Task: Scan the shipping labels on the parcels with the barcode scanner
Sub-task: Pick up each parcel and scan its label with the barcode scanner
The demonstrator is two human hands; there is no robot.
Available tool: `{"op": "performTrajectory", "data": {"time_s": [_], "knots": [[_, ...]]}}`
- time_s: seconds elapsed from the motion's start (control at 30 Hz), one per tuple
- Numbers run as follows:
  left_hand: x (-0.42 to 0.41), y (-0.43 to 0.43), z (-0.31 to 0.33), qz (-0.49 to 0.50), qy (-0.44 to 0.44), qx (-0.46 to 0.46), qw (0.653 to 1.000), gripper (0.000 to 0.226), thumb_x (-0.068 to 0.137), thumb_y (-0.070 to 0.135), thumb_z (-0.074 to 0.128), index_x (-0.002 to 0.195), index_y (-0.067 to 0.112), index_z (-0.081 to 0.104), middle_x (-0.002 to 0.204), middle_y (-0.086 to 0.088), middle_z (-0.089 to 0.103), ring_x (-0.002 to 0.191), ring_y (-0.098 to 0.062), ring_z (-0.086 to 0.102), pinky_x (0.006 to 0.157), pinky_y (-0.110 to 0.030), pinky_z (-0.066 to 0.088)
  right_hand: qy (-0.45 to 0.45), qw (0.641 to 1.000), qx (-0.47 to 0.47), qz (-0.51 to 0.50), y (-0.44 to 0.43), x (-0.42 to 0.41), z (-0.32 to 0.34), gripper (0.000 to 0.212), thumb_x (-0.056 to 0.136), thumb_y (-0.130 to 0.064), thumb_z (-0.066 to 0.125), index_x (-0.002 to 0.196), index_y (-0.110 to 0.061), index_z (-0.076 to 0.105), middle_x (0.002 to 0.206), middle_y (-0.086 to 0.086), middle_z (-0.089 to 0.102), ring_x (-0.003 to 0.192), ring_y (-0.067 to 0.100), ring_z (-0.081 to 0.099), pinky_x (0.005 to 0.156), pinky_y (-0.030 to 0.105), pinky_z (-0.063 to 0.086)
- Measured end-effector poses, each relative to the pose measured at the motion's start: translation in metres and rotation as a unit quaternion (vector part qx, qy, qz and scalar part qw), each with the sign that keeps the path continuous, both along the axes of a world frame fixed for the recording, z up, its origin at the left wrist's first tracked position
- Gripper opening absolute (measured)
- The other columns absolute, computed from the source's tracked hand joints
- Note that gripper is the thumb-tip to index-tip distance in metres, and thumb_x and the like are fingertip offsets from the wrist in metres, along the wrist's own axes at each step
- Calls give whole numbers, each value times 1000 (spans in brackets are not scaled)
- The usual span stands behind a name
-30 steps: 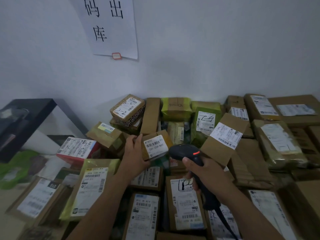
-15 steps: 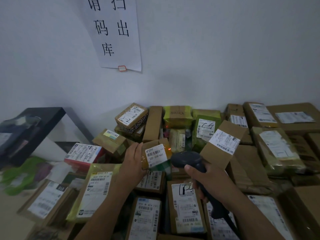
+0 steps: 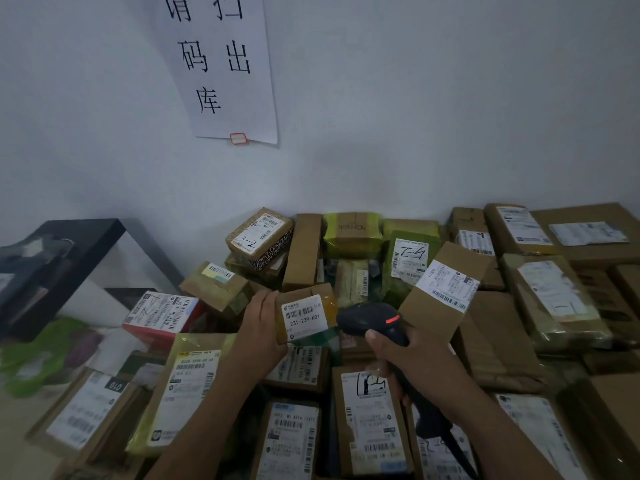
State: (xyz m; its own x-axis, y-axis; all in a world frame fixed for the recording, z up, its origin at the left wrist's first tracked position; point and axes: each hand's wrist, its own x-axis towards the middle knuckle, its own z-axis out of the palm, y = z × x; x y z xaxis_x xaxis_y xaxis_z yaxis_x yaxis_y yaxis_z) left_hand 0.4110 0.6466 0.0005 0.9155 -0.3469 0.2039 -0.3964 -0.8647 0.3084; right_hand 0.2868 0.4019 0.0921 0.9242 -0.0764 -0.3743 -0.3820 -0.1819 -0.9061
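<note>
Head view: still gripping the small parcel (image 3: pixel 327 303) with the left hand (image 3: pixel 261 327), over the pile (image 3: pixel 360 420), shipping label (image 3: pixel 304 317) facing up. Holding the barcode scanner (image 3: pixel 370 318) in the right hand (image 3: pixel 419 362), just beside. No more orange glow on the label; probably read already, next parcel due.
</note>
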Motion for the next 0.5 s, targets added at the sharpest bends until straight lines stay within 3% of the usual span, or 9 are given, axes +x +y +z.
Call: {"op": "performTrajectory", "data": {"time_s": [0.1,0.17,0.3,0.5], "knots": [[11,1,-2,0,122,-9,992,100,66,32,87,146,18,29,146,-1,31,130,-20,43,101,-33,43,1,1000,12,-23,-5,2,0,57,73,-63,63,79,-6,66,54,11,63,42,18,55,44,23,45],[18,-1,-1,0,167,12,986,101,68,35,85,148,20,26,148,1,28,129,-17,44,102,-33,44,0,999,2,-36,-10,4,-1,63,71,-65,61,74,-2,64,52,14,62,39,18,53,43,23,45],[34,-15,0,25,157,35,987,95,77,33,80,151,14,23,153,-5,25,127,-20,48,101,-34,46,-12,999,-11,-45,-15,4,-5,63,71,-68,59,68,-5,61,47,10,60,37,19,53,43,24,45],[52,-31,-3,20,129,152,980,90,81,20,76,152,13,21,155,-7,21,115,-21,57,92,-32,53,-9,997,0,-72,-24,4,-9,61,68,-66,63,68,-5,62,47,10,58,38,20,53,43,27,47]]}}
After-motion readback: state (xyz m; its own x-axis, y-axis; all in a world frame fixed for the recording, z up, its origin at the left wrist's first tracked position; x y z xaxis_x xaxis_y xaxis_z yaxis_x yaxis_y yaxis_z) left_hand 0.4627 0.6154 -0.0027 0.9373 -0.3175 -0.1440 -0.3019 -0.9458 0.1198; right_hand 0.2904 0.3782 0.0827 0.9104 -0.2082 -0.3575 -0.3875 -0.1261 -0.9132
